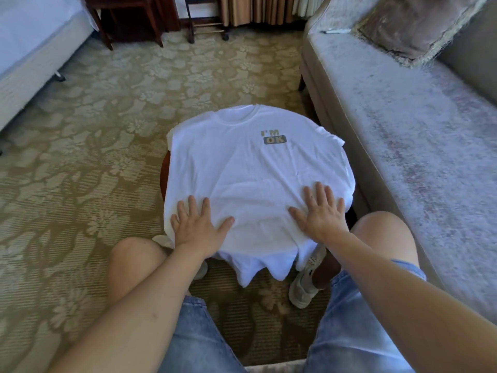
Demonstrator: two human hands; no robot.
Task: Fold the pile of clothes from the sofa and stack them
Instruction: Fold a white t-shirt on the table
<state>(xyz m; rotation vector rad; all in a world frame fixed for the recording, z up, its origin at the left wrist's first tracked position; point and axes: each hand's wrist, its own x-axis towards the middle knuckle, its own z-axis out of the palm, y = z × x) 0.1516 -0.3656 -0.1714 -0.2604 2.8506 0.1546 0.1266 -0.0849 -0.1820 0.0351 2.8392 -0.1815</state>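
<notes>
Head view shows both hands lying flat on cloth. The left hand (197, 224) rests with straight, spread fingers on the near left part of the white T-shirt (250, 173). The right hand (321, 211) rests in the same way on the near right part. Neither hand grasps anything; both are released and only press down. The T-shirt lies face up over the small round table (162, 176) and covers nearly all of it, so that only a dark wooden piece of the rim shows at the table's left side. The collar is at the far edge of the table, and the "I'M OK" print (274, 137) is on the far half, a little right of the middle. The sleeves lie at the table's left and right edges, and the hem hangs over the near edge between the person's knees. I judge that the step in hand is smoothing the shirt before the first fold, as no fold is made yet. The next move, I think, calls for taking one side with its sleeve and bringing it toward the middle of the table; the hanging hem must be lifted too. Right of the table stands the grey sofa (403, 130) with a cushion (419, 25). How many clothes remain I cannot tell. Under the table lies a patterned carpet (94, 125).
</notes>
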